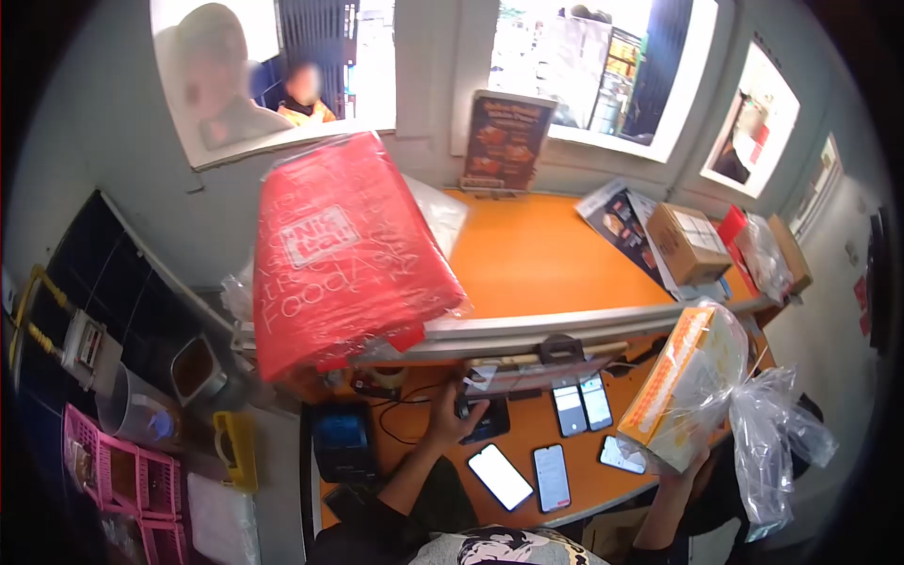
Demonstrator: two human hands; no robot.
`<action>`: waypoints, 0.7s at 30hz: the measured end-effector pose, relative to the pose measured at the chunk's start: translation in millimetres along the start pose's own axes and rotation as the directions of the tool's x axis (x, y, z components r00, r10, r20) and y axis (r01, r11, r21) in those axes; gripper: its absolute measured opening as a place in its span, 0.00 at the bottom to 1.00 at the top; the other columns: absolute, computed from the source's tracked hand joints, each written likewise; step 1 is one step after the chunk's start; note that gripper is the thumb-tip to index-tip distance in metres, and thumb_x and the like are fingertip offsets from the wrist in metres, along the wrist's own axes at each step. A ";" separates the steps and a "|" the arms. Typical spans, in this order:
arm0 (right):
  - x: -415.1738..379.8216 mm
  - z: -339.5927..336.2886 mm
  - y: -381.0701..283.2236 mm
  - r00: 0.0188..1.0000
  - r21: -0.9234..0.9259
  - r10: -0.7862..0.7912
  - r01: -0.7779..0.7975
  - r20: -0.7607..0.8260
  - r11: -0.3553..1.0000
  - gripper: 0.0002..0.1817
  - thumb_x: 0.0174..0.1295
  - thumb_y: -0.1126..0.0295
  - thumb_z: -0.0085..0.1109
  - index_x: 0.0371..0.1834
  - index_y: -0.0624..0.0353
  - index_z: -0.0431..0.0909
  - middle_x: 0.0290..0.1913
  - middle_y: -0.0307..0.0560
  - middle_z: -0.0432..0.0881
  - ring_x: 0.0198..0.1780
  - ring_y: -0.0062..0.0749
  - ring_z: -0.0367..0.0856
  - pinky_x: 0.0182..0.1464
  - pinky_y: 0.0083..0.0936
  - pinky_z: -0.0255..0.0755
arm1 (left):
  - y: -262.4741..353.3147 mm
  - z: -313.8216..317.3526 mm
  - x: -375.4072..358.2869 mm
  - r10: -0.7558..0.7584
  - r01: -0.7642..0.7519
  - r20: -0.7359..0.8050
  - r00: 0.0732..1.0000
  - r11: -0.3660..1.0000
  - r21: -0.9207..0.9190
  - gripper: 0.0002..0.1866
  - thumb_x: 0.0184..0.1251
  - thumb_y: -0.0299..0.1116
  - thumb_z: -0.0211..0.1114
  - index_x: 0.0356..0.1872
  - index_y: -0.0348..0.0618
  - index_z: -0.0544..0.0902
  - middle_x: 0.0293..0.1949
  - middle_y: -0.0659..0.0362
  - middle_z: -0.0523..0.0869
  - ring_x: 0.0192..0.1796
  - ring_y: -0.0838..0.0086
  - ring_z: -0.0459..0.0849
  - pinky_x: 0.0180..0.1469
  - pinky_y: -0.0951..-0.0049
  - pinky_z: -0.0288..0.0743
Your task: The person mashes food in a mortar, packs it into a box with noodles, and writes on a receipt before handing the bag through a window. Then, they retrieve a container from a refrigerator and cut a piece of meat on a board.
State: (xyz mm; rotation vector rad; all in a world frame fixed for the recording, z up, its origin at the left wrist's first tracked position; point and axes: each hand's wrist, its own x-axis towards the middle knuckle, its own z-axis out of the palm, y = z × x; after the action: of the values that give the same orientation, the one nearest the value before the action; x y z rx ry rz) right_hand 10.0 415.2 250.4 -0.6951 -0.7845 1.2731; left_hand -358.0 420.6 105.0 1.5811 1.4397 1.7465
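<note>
At the middle of the lower desk, my left hand (452, 414) reaches up to the edge of a dark, flat upright device (537, 373), its fingers bent against the left side. On the right, my right hand (686, 482) supports an orange and white box (680, 386) from below. The box is tilted and wrapped in a clear plastic bag (765, 405) with a gathered knot. Between my hands several phones lie on the orange desk, among them one with a white screen (500, 476) and one with a list (552, 477).
A big red bag (348, 250) stands on the orange counter (527, 254) at left. A menu sign (506, 141), leaflets (626, 231) and a cardboard box (687, 243) are further along. Pink baskets (127, 476) stand lower left. People show through the windows.
</note>
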 end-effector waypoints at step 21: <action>132.0 126.0 18.2 0.904 0.035 0.270 -0.298 0.330 0.954 0.26 0.60 0.56 0.52 0.54 0.67 0.68 0.50 0.53 0.76 0.50 0.39 0.78 0.52 0.34 0.74 | 7.6 -5.9 3.9 -0.063 0.049 0.110 0.992 0.991 0.124 0.29 0.55 0.33 0.67 0.57 0.33 0.68 0.51 0.43 0.75 0.55 0.55 0.76 0.55 0.64 0.70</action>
State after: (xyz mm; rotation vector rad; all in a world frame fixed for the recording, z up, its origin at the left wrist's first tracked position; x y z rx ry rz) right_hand -89.1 551.4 323.0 -0.5512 -0.9103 1.7070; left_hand -361.8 418.2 114.4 1.6551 1.5447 1.5378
